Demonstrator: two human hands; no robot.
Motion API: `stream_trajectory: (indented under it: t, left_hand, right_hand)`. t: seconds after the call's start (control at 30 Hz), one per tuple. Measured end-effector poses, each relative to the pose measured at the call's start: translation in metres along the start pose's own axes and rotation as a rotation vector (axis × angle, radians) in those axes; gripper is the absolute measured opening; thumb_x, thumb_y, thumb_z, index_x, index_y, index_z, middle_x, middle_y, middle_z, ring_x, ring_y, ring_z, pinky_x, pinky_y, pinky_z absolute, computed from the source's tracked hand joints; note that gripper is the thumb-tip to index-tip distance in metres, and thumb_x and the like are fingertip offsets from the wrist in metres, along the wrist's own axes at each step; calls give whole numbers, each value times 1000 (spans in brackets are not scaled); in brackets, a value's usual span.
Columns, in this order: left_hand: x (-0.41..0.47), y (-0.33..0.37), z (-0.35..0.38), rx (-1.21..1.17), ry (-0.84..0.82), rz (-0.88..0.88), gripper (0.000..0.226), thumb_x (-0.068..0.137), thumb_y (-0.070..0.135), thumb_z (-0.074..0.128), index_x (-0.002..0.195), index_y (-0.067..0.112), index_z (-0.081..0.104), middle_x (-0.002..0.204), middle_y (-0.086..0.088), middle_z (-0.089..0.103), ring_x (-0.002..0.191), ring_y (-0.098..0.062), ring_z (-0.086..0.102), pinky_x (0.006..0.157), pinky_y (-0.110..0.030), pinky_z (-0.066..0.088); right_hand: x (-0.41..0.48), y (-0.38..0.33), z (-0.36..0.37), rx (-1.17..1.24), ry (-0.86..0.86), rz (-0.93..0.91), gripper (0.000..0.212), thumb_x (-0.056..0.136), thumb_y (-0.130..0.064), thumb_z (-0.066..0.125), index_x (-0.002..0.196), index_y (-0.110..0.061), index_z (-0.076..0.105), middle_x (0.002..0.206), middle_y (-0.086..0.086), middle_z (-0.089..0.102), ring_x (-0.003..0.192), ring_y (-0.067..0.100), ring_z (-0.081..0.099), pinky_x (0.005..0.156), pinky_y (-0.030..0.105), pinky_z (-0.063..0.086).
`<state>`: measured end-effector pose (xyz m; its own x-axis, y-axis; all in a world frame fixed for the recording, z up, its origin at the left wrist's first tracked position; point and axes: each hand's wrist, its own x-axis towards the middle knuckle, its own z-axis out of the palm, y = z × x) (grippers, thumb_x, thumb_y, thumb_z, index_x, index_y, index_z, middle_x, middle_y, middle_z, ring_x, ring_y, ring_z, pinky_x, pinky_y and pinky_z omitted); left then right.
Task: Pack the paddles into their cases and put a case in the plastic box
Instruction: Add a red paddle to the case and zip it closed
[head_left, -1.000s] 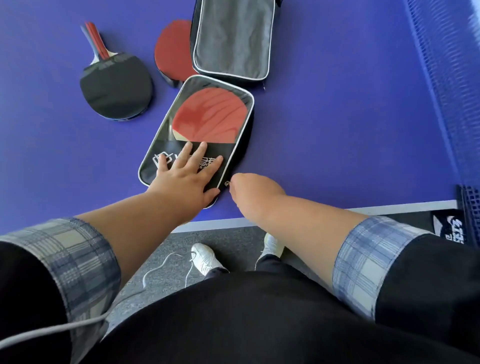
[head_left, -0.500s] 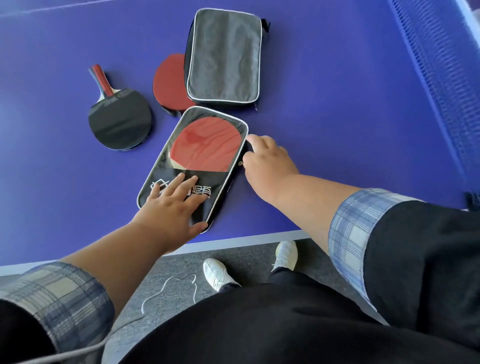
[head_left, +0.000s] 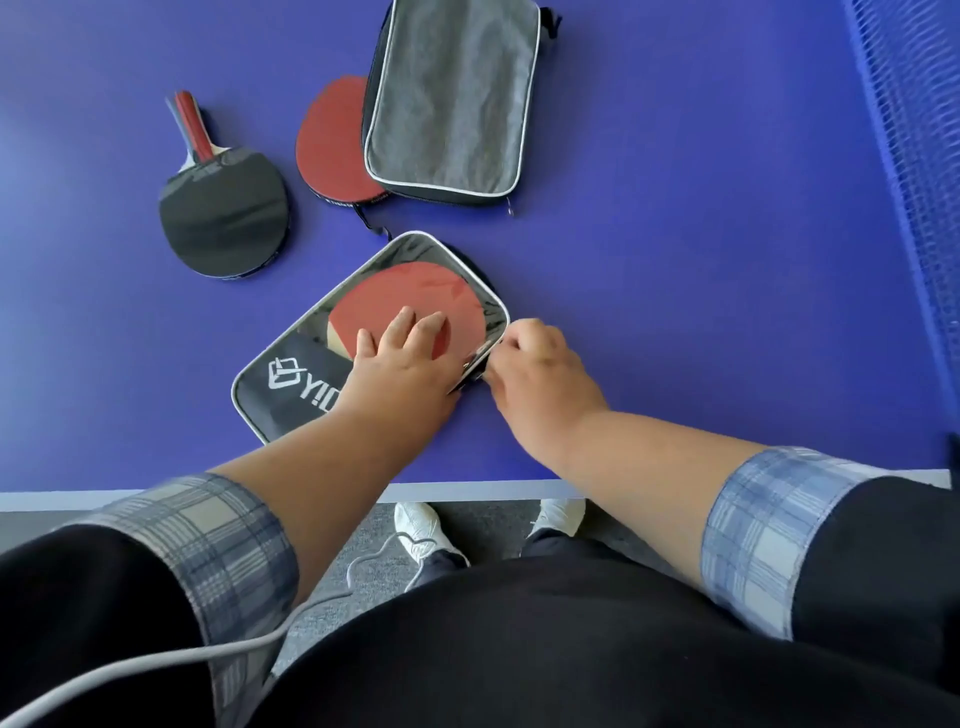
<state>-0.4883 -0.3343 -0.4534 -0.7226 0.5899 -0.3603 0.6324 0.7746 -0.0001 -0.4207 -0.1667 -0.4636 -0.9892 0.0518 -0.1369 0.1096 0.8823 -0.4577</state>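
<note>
Under my left hand (head_left: 402, 364) the case's clear plastic window (head_left: 415, 260) is glossy over smooth red rubber. The grey case (head_left: 452, 98) looks like matt woven cloth; the blue table (head_left: 675, 260) is smooth and matt.

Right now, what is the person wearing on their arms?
Both forearms are bare. Each dark sleeve is rolled back above the elbow, showing a blue-grey checked cuff: left cuff, right cuff. No watch or ring shows on the left hand or right hand.
</note>
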Motion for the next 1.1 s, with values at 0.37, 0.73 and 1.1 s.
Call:
stream_trajectory:
  t: [0.37, 0.73, 1.1]
  left_hand:
    - [-18, -11, -10, 177, -69, 107, 19, 87, 19, 65, 106, 16, 66, 151, -19, 36, 139, -50, 30, 95, -72, 39]
    - [-39, -28, -4, 280, -140, 298, 19, 93, 23, 59, 111, 22, 60, 161, -16, 17, 147, -47, 12, 109, -68, 29]
    - [-1, -50, -23, -115, 100, 253, 44, 90, 52, 43, 120, 30, 66, 136, -4, 58, 126, -36, 51, 102, -55, 42]
  right_hand:
    - [29, 28, -30, -13, -190, 101, 20, 102, -19, 42, 90, -10, 56, 93, 6, 59, 87, 35, 53, 67, 40, 42]
    - [41, 21, -35, 40, -254, 124, 20, 103, -22, 40, 93, -14, 56, 95, 3, 57, 84, 30, 52, 66, 42, 47]
    - [98, 14, -43, 47, -310, 138, 24, 103, -26, 42, 105, -15, 63, 102, 4, 63, 91, 31, 59, 78, 45, 52]
